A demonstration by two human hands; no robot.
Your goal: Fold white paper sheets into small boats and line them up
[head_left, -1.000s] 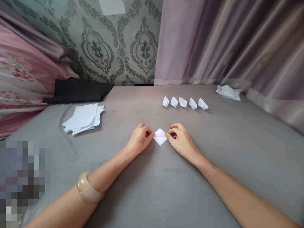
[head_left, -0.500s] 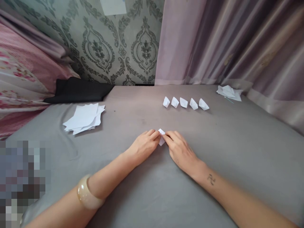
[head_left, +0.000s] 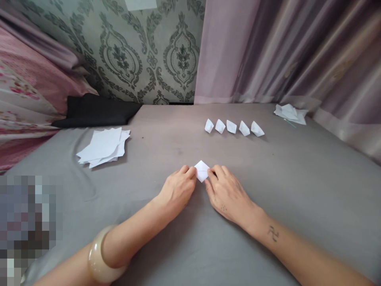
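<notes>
Between my hands is a small folded paper (head_left: pixel 201 171), white and diamond-shaped, with a crease across its middle. My left hand (head_left: pixel 179 186) pinches its left corner, fingers closed. At the right corner, the fingers of my right hand (head_left: pixel 226 190) grip the paper, with the thumb lower down near its edge. Beyond the hands, several folded white paper pieces (head_left: pixel 231 126) stand in a row on the grey cloth (head_left: pixel 166 139).
A loose stack of white paper sheets (head_left: pixel 102 146) lies to the left. More white papers (head_left: pixel 291 114) lie at the far right, beside a thin pale stick (head_left: pixel 289 122). Black cloth (head_left: pixel 98 111) rests at the back left. Curtains (head_left: pixel 268 51) hang behind.
My hands have drawn apart slightly toward the paper's side corners, so more of its face shows. The right thumb has come off the middle of the paper. The view has shifted a little.
</notes>
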